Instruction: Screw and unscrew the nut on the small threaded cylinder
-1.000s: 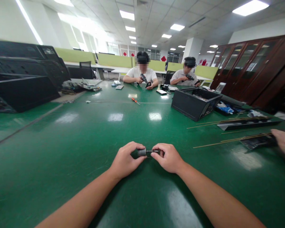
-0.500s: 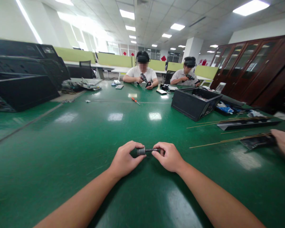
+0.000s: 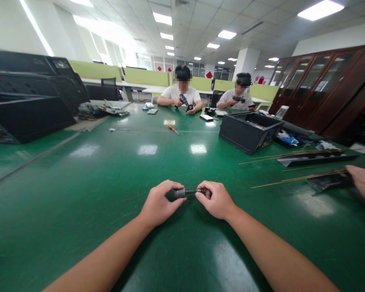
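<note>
My left hand [image 3: 158, 205] pinches the grey cylindrical end of a small dark tool part [image 3: 182, 192] just above the green table [image 3: 109, 194]. My right hand [image 3: 215, 200] pinches the thin black shaft [image 3: 192, 191] sticking out of that cylinder. Both hands are closed on the piece, fingertips a few centimetres apart, near the table's front middle.
A black open case [image 3: 249, 132] stands at the right, with thin brass rods [image 3: 292, 155] and black panels beside it. Another person's hand [image 3: 363, 180] rests at the right edge. Black computer cases [image 3: 27, 101] stack at the left. An orange screwdriver [image 3: 172, 129] lies mid-table. Two people sit at the far end.
My hands have drawn slightly apart, showing a little more of the black shaft. The rods at the right have shifted a little.
</note>
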Demonstrator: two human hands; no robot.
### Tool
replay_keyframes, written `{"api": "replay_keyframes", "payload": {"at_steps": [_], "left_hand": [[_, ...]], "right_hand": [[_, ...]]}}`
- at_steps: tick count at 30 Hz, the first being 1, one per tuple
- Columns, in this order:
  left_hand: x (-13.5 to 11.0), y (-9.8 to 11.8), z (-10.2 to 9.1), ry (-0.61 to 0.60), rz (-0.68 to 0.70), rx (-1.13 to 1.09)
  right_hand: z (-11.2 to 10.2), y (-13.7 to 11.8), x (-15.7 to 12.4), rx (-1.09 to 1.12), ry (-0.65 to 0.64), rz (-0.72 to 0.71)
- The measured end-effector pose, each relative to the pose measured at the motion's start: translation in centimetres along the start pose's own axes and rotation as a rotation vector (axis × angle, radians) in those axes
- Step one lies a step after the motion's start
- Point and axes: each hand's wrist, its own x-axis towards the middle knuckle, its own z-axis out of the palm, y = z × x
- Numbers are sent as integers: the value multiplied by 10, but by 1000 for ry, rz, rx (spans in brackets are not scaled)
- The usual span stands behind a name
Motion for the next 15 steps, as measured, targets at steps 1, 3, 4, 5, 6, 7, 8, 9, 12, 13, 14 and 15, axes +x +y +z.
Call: {"api": "replay_keyframes", "payload": {"at_steps": [1, 3, 4, 5, 6, 7, 8, 9, 12, 13, 14, 15], "left_hand": [[0, 0, 0, 1, -2, 1], [0, 0, 0, -1, -4, 2], [1, 0, 0, -2, -6, 4], [0, 0, -1, -1, -8, 7], [0, 0, -1, 0, -11, 11], [0, 0, -1, 1, -14, 15], [0, 0, -1, 2, -16, 19], [0, 0, -1, 3, -18, 20], [-1, 0, 0, 4, -19, 16], [-1, 0, 0, 7, -21, 16], [-1, -1, 0, 8, -22, 18], [-1, -1, 0, 8, -23, 20]], "right_hand": [[0, 0, 0, -1, 3, 0], [-1, 1, 0, -1, 7, 3], [-1, 1, 0, -1, 8, 6], [-1, 1, 0, 0, 8, 9], [-1, 2, 0, 2, 7, 13], [-1, 2, 0, 2, 6, 16], [-1, 2, 0, 0, 6, 19], [-1, 2, 0, -3, 6, 21], [-1, 2, 0, -10, 4, 28], [-1, 2, 0, -11, 5, 32], [-1, 2, 0, -12, 4, 35], [-1, 1, 0, -12, 5, 37]]}}
